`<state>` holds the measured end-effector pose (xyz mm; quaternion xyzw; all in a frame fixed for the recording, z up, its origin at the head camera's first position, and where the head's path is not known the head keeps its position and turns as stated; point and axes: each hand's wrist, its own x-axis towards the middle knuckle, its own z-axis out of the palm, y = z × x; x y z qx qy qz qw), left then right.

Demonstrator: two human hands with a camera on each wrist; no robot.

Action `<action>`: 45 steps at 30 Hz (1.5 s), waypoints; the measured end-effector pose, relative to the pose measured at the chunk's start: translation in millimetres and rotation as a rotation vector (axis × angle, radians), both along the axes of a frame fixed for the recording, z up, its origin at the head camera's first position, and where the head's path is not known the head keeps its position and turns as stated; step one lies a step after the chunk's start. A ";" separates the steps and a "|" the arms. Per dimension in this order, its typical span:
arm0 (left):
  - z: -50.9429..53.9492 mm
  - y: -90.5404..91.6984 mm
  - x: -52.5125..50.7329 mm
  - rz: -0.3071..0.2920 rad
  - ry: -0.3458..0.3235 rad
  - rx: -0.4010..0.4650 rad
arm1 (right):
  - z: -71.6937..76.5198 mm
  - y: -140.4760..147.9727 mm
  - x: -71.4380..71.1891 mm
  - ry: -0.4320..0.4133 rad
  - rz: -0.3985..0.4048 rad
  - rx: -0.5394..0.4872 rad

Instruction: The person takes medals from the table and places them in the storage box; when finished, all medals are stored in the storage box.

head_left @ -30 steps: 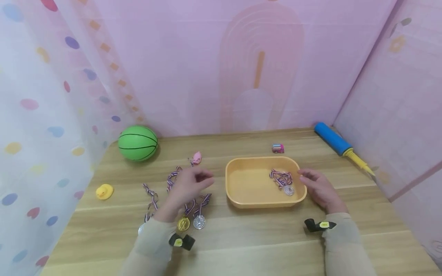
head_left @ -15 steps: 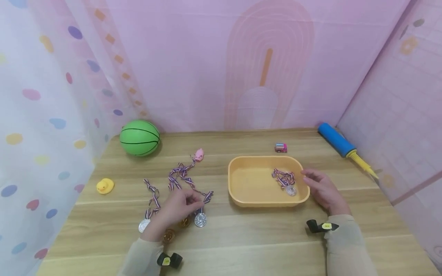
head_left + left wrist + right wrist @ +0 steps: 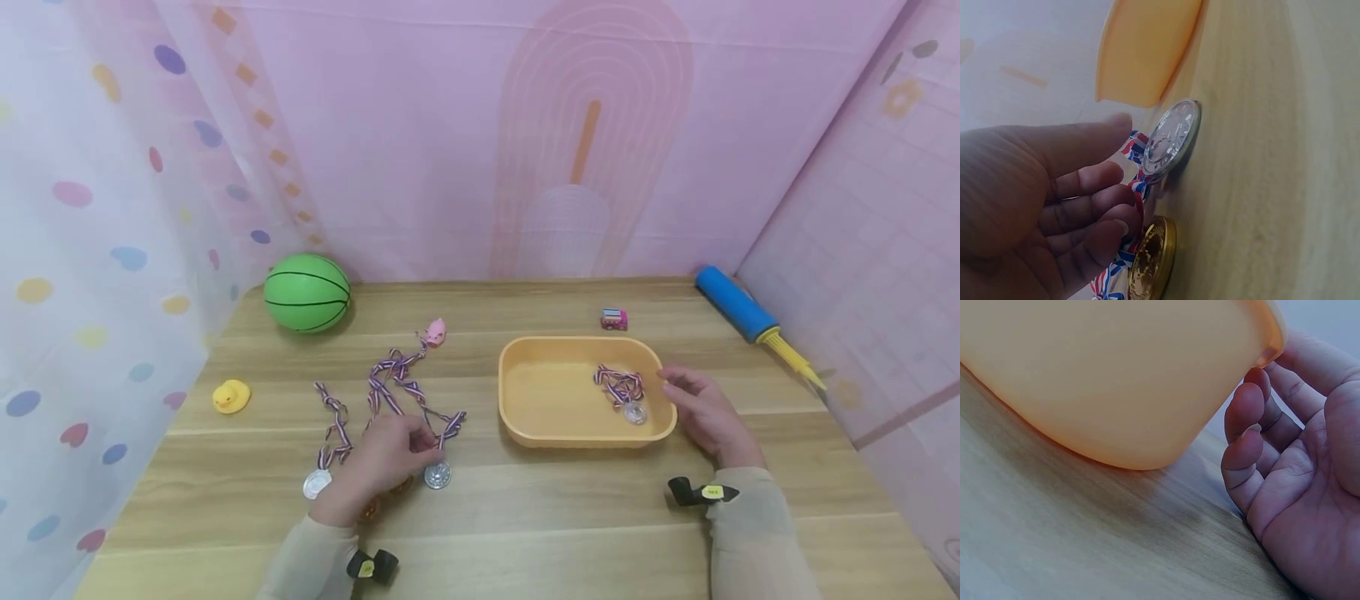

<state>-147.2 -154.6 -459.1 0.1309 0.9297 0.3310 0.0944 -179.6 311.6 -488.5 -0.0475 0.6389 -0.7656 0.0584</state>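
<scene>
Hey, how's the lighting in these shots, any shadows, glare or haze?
Head view: soft, fairly even light; left wrist view: pale and hazy at upper left, with small bright highlights on the silver medal; right wrist view: dimmer than the head view, with soft-edged shadow on the table beneath the orange tray.

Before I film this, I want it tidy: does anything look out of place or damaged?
The ribbons left of the orange basin look untidy, lying twisted and bunched on the table; no damage shows.
</scene>
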 end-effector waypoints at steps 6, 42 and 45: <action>-3.0 -0.4 -0.7 -0.047 0.006 -0.044 | -1.0 0.0 -0.5 0.001 0.003 -0.008; -6.1 0.3 3.0 -0.181 0.099 -0.137 | 0.1 -1.4 2.3 0.040 0.013 -0.029; -5.4 0.3 3.1 -0.177 0.083 -0.125 | -0.3 -1.4 2.0 0.038 0.012 -0.017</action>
